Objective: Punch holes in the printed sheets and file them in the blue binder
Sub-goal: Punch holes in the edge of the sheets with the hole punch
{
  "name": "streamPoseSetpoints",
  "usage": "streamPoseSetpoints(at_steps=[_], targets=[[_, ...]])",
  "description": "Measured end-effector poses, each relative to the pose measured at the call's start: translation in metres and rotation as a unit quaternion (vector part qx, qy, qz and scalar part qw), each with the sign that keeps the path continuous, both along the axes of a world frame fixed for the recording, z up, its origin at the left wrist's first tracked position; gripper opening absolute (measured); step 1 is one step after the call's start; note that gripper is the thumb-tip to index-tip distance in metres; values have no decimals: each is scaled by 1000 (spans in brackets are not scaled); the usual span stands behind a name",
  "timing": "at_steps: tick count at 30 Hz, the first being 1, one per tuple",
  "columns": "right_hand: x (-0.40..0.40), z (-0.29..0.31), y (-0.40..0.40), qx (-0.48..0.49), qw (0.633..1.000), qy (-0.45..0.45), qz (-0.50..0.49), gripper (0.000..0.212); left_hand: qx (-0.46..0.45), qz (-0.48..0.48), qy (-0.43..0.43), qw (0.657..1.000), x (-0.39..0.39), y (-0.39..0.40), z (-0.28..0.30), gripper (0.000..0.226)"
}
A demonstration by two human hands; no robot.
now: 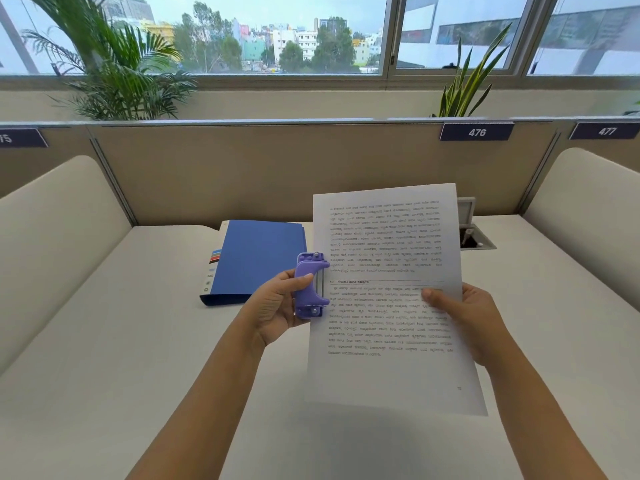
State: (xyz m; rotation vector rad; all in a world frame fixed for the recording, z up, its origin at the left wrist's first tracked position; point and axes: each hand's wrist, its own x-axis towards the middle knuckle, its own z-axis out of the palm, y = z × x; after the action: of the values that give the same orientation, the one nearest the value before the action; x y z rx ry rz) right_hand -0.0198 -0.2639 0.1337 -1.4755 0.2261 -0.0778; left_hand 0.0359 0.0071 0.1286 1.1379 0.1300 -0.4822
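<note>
My right hand [474, 323] holds a printed sheet [388, 258] upright above the desk, thumb on its front near the right edge. My left hand [277, 306] grips a purple hole punch [310, 285] whose slot sits on the sheet's left edge, about halfway up. Behind the punch, the blue binder [259, 254] lies shut on the desk, its white labelled spine facing left.
The white desk [138, 341] is bounded by beige partitions at the back and curved white side panels on both sides. An open cable hatch [476, 237] sits in the desk at the back right, partly hidden by the sheet. Plants stand behind the partition.
</note>
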Motion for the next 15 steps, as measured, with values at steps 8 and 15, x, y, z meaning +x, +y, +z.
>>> streamPoseSetpoints(at_steps=[8,15], targets=[[3,-7,1,19,1000,8,0,16,7,5,12,1000,2,-1,2,35],[5,-7,1,22,1000,-3,7,12,5,0,27,1000,7,-2,2,33]])
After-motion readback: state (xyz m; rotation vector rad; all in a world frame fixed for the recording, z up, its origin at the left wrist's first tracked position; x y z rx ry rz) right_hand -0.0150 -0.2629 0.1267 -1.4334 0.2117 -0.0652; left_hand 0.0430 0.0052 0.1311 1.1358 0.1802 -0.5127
